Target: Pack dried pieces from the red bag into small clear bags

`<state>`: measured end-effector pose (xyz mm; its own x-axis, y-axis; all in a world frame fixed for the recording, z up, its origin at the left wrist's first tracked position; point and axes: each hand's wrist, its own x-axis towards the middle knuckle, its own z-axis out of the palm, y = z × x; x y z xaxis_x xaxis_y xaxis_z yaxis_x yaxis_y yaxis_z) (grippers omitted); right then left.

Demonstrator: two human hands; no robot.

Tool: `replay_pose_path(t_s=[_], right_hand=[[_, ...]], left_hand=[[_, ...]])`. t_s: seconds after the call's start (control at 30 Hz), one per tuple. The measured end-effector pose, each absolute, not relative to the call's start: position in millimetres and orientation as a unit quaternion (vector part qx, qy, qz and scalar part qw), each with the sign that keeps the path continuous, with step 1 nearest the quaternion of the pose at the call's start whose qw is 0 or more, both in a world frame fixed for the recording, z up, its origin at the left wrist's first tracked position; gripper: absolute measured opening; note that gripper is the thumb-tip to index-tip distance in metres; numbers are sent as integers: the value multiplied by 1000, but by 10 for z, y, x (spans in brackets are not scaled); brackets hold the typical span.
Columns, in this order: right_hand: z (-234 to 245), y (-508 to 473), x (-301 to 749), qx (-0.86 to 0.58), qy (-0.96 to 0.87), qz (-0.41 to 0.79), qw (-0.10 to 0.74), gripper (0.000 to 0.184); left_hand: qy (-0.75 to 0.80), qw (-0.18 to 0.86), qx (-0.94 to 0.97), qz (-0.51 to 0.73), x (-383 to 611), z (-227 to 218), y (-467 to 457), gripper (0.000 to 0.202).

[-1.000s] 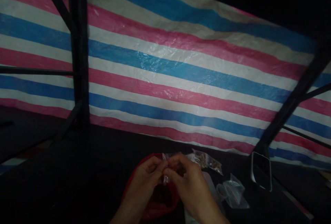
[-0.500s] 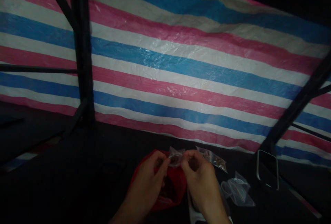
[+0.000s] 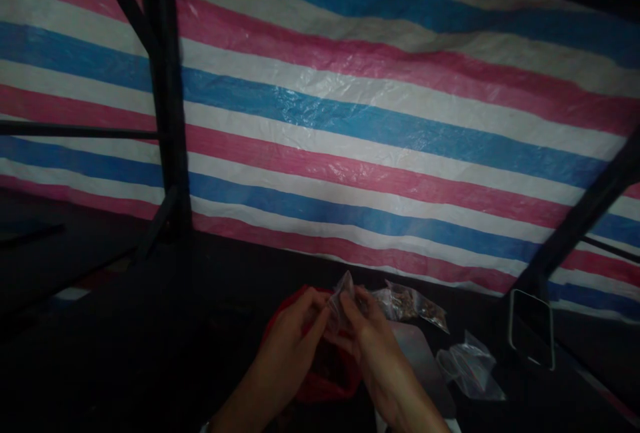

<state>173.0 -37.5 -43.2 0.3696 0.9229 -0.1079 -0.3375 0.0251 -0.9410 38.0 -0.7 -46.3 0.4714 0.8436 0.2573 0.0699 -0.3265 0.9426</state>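
My left hand point(image 3: 295, 330) and my right hand point(image 3: 373, 336) are close together over a red bag point(image 3: 345, 380). Between them they pinch a small clear plastic bag point(image 3: 343, 286), whose top corner points up. The fingers hide most of the small bag, and its contents cannot be made out. The red bag lies open beneath my hands, with dark, unclear contents. To the right of my right hand, a flat device that looks like a scale point(image 3: 420, 356) is partly covered by my forearm.
Behind the hands lie filled clear bags point(image 3: 404, 301) with brownish pieces. Some flat clear bags point(image 3: 473, 370) are at the right, beside a phone point(image 3: 531, 330). A striped plastic sheet point(image 3: 360, 146) closes the back, between dark metal posts point(image 3: 167, 106).
My right hand has turned and its fingers have moved onto the small bag, which now stands more upright. More of the scale-like device shows. The whole view has shifted slightly.
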Motion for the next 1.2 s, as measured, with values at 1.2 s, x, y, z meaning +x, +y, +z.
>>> replay_pose_path(t_s=[1.2], right_hand=[[-286,-333,1662,-508,-419,381,649,47]], left_hand=[[406,350,688,489,27,-549,159,38]])
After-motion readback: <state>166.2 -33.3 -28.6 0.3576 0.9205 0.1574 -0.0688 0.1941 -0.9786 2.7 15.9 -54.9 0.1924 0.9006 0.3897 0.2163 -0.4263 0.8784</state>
